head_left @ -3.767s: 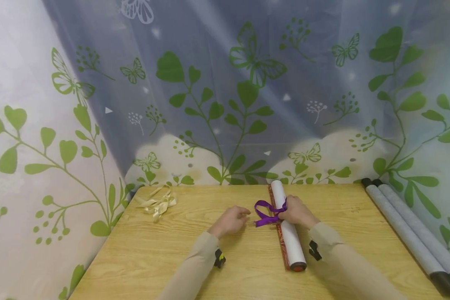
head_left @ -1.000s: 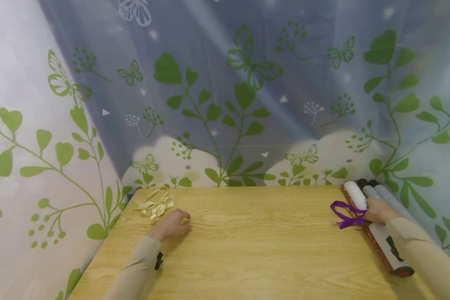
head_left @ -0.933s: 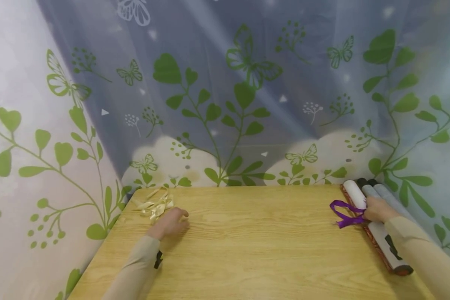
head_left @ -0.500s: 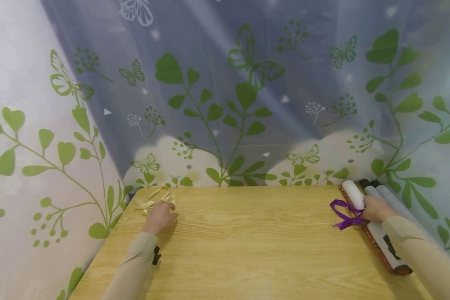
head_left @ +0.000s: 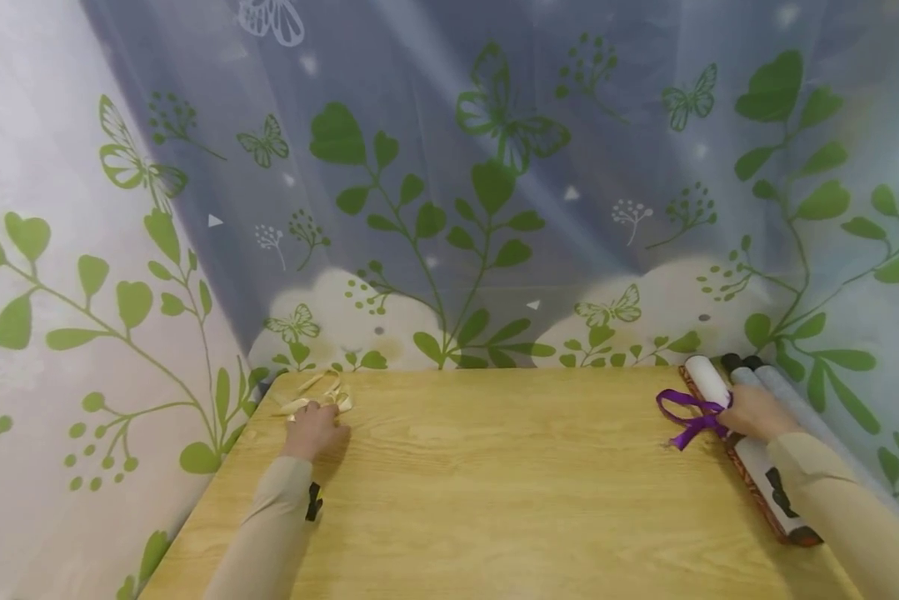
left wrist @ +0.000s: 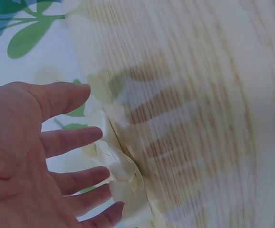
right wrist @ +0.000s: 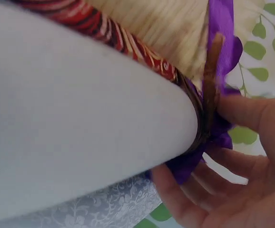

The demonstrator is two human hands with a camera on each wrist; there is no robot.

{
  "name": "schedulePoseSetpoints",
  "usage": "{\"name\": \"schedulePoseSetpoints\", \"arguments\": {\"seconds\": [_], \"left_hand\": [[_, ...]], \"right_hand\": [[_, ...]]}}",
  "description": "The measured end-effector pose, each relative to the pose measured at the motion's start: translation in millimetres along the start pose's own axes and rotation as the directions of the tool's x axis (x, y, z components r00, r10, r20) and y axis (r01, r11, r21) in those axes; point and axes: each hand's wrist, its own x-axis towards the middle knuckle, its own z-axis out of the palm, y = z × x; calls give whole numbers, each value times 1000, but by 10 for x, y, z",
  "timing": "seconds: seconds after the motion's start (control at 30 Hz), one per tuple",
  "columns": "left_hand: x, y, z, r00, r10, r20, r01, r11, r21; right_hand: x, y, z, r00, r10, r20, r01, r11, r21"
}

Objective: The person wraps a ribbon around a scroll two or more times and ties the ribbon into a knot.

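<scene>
At the table's back left, my left hand (head_left: 314,432) reaches over a loose cream satin ribbon (head_left: 344,403). Its fingers are spread in the left wrist view, fingertips right at the ribbon (left wrist: 121,166). On the right, a rolled scroll (head_left: 707,382) lies along the table, white outside with a red patterned edge (right wrist: 142,50) and dark end knobs. My right hand (head_left: 756,412) holds it near the middle, thumb on one side and fingers round the other. A purple ribbon (head_left: 692,425) loops out beside that hand, with a brown cord (right wrist: 211,80) at the thumb.
Two grey rolled scrolls (head_left: 801,408) with black ends lie against the white scroll's right side, partly behind my right arm. A curtain (head_left: 449,208) printed with leaves and butterflies rises behind the wooden table (head_left: 509,500).
The scroll with its purple ribbon has gone from mid-table to beside the grey scrolls in my right hand. My left hand has moved left, over the cream ribbon.
</scene>
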Motion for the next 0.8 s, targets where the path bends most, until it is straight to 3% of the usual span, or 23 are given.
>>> {"name": "schedulePoseSetpoints", "arguments": {"seconds": [0.33,0.57,0.8], "left_hand": [[35,35,-24,996,-32,82,32,999,3],[54,59,23,998,-8,70,9,1000,-24],[67,87,47,1000,-13,0,13,1000,-22]], "right_hand": [[-29,-314,54,994,22,-109,-39,988,-152],[81,-497,237,992,43,-121,-51,997,-62],[107,-670,349,997,-26,-79,24,999,-34]]}}
